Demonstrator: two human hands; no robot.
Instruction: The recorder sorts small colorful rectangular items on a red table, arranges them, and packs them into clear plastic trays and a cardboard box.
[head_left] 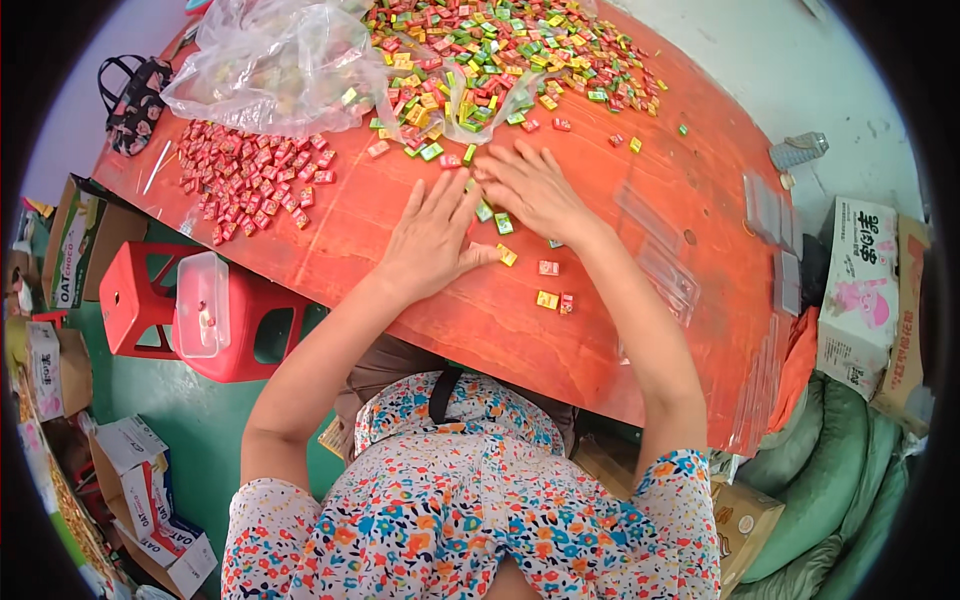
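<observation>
My left hand (432,238) lies flat on the red table (700,370), fingers stretched forward and thumb out toward a small yellow wrapped block (507,257). Beside it my right hand (535,195) rests palm down, its fingers spread at the near edge of a mixed heap of small wrapped blocks (520,75), red, yellow and green. Green blocks (503,223) lie between the two hands. What is under the right fingers is partly hidden. Nearer me, by the right forearm, are a red block (548,268) and a yellow one (547,299). A separate pile of red blocks (258,185) sits left.
A clear plastic bag (280,65) covers the far left of the table, by a dark floral handbag (137,105). Clear plastic trays (665,270) lie right. A clear tub (203,300) stands on red stools (140,295). Cartons (858,290) flank the table.
</observation>
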